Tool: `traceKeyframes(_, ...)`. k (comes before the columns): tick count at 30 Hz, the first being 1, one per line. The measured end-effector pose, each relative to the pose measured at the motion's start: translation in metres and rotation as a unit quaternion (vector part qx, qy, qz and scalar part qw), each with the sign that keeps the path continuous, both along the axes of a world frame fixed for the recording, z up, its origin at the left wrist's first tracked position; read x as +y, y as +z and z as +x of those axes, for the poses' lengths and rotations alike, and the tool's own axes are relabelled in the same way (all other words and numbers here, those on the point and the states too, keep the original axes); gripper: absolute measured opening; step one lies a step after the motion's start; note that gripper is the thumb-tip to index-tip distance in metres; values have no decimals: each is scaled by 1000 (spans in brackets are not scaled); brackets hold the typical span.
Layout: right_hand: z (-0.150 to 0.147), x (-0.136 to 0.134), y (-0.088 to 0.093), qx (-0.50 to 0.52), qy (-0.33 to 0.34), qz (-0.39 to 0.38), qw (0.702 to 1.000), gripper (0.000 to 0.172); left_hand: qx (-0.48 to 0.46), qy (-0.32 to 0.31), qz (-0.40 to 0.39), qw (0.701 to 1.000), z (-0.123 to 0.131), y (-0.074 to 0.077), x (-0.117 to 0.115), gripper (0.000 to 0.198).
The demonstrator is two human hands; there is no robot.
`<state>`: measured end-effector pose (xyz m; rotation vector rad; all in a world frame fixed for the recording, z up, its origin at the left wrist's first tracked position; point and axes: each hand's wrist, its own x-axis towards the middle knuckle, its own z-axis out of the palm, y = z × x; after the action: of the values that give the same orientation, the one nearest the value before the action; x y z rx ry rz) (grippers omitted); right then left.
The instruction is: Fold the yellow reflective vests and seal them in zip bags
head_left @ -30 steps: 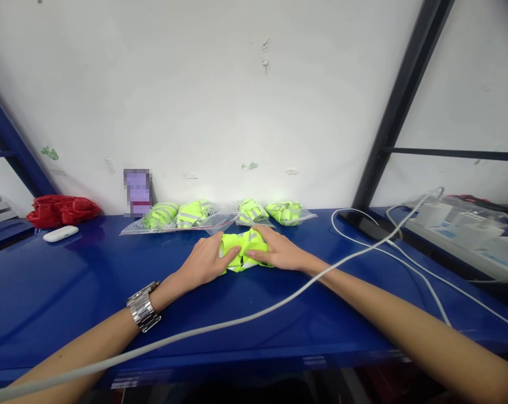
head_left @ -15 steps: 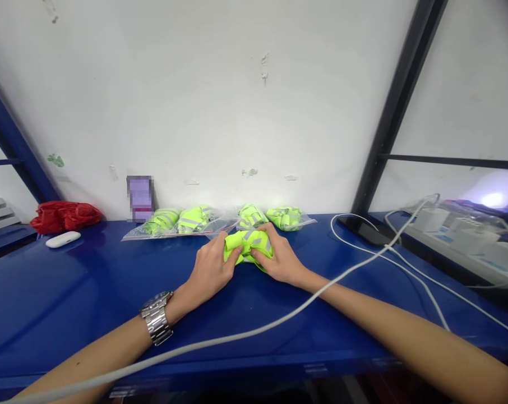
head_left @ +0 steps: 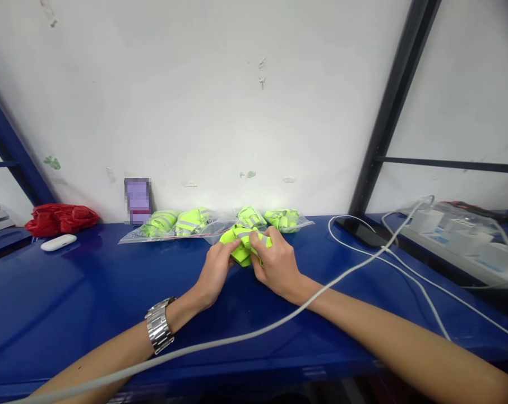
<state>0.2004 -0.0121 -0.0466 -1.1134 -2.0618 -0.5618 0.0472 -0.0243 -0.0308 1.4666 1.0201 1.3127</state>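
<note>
A bunched neon-yellow reflective vest (head_left: 240, 253) with grey strips is held between my two hands, above the blue tabletop. My left hand (head_left: 215, 270) grips its left side, with the thumb lying on the fabric. On the right side, my right hand (head_left: 278, 264) closes round the cloth with bent fingers. Just behind the hands are clear plastic bags with similar rolled neon bundles: two in the left bag (head_left: 128, 238), two more in the right bag (head_left: 305, 223). The undersides of the fingers are hidden.
A red plastic bag (head_left: 63, 219), a white oval case (head_left: 59, 242) and a pixelated phone-like object (head_left: 138, 201) are at the left. To the right lie a black phone (head_left: 359, 231) and a power strip (head_left: 460, 241). A white cable (head_left: 245, 336) crosses in front of both forearms.
The vest is turned and more tightly bunched. My right hand has curled its fingers further over the fabric, and my left hand has shifted slightly down and left.
</note>
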Motion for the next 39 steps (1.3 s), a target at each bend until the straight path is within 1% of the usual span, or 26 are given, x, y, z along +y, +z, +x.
traceKeyframes(2, 0, -2, -2, -25, -24, 22, 999, 39, -110, -68, -24, 991, 3, 2, -3, 42)
traceKeyframes(3, 0, -3, -3, -35, -29, 41, 998, 39, -139, -91, -31, 986, 5, 3, -4, 43)
traceKeyframes(5, -1, -6, -5, -51, -19, 88, 995, 37, -168, -115, -45, 978, 8, 4, -7, 45)
traceKeyframes(7, -4, -10, -5, -50, 19, 145, 988, 38, -186, -114, -56, 974, 10, 6, -8, 43)
traceKeyframes(10, -11, -16, -3, -19, 72, 209, 975, 45, -215, -92, -66, 970, 12, 10, -8, 35)
traceKeyframes(12, -15, -17, -3, -1, 84, 213, 973, 47, -227, -82, -81, 967, 12, 12, -8, 32)
traceKeyframes(15, -16, -14, -3, 19, 104, 193, 975, 46, -248, -70, -102, 961, 12, 13, -6, 29)
traceKeyframes(18, -13, -9, -2, 59, 139, 174, 973, 43, -263, -51, -87, 959, 10, 12, -2, 26)
traceKeyframes(20, -11, -6, 0, 92, 175, 145, 969, 40, -253, -41, -76, 964, 8, 12, 0, 26)
traceKeyframes(22, -8, -1, 3, 138, 211, 94, 963, 40, -242, -28, -66, 968, 5, 13, 2, 27)
traceKeyframes(23, -8, 1, 4, 170, 217, 62, 959, 46, -241, -20, -60, 969, 4, 14, 3, 28)
traceKeyframes(25, -7, 4, 7, 242, 204, -10, 948, 66, -241, -5, -40, 970, 1, 16, 4, 30)
traceKeyframes(27, -7, 7, 8, 298, 181, -97, 932, 88, -241, 7, -14, 970, -1, 18, 5, 32)
traceKeyframes(28, -7, 8, 9, 315, 175, -149, 921, 95, -239, 15, -4, 971, -1, 18, 5, 33)
traceKeyframes(30, -6, 10, 8, 334, 188, -247, 890, 103, -231, 25, 12, 973, -2, 18, 5, 35)
traceKeyframes(31, -6, 11, 8, 346, 201, -282, 872, 104, -226, 25, 20, 974, -1, 17, 4, 36)
traceKeyframes(33, -7, 13, 8, 376, 236, -317, 838, 98, -220, 16, 35, 975, 0, 16, 3, 37)
traceKeyframes(35, -8, 13, 8, 407, 273, -321, 810, 83, -226, 7, 31, 974, 2, 15, 1, 39)
traceKeyframes(37, -9, 11, 10, 430, 301, -321, 789, 66, -240, 4, 7, 971, 4, 15, -1, 40)
traceKeyframes(39, -10, 8, 12, 443, 312, -319, 778, 55, -247, -13, -14, 969, 4, 15, -2, 40)
